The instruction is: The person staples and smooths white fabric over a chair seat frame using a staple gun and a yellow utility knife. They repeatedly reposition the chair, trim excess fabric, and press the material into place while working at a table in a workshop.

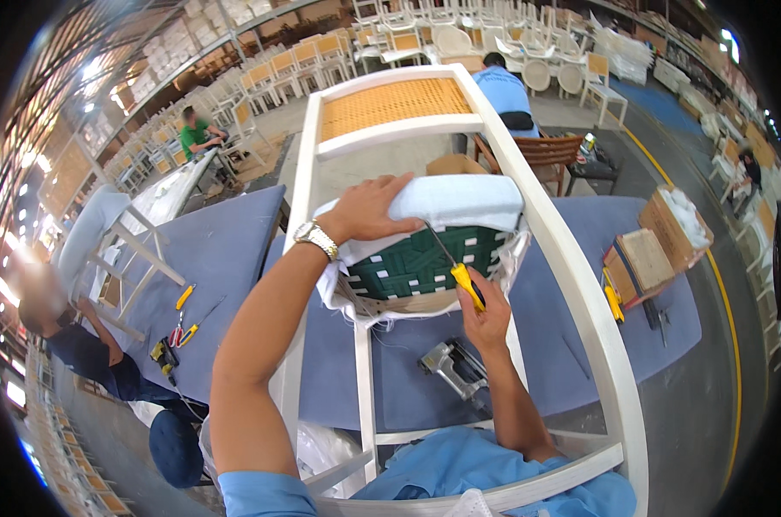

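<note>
A white wooden chair frame (556,233) lies tipped over in front of me, its woven cane back panel (395,107) at the far end. Its seat, covered in pale blue fabric (464,198), shows green woven webbing (399,269) on the underside, with loose fabric edges around it. My left hand (369,209) lies across the fabric at the seat's upper edge, fingers stretched out, thumb toward the webbing. In my right hand (489,319) is a yellow-handled screwdriver (465,283), its thin shaft slanting up to the fabric's edge near my left thumb.
A staple gun (455,369) lies on the grey-blue padded table (408,405) below the seat. Cardboard boxes (677,226) and a yellow-handled tool (612,297) sit at right. On the left table are hand tools (182,332), another chair (119,233) and a person (89,345) beside it.
</note>
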Motion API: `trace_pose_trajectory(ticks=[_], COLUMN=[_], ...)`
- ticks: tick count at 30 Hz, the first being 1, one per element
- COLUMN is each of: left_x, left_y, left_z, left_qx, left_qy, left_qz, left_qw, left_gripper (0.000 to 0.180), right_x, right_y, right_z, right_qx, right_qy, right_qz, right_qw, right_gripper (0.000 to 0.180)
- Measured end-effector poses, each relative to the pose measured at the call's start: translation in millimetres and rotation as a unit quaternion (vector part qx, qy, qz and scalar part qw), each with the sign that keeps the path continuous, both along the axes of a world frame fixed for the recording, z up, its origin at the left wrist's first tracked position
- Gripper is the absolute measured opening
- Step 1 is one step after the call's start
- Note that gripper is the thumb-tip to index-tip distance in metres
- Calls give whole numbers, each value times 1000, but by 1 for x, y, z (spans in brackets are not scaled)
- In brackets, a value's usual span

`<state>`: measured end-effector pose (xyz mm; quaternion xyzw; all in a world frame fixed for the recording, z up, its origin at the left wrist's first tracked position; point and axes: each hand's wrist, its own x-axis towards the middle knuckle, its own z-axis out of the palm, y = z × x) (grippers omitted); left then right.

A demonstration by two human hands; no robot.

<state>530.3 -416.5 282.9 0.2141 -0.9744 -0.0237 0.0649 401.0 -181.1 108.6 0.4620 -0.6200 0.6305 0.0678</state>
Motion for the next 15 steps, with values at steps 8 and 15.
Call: trace_pose_trajectory(ticks=[8,15], left_x=[-1,-2], left_y=[7,6], left_z=[5,2], left_qx=[19,33], left_qy=[-23,-22], left_qz=[30,30], left_qw=[999,999], left_gripper=[102,103], right_x=[-15,-27], right_y=[-30,-36], right_z=[-27,-47], right_qx=[-86,-21], right_qy=[23,-314], right_qz=[45,303], right_qw=[995,900], right_gripper=[32,30])
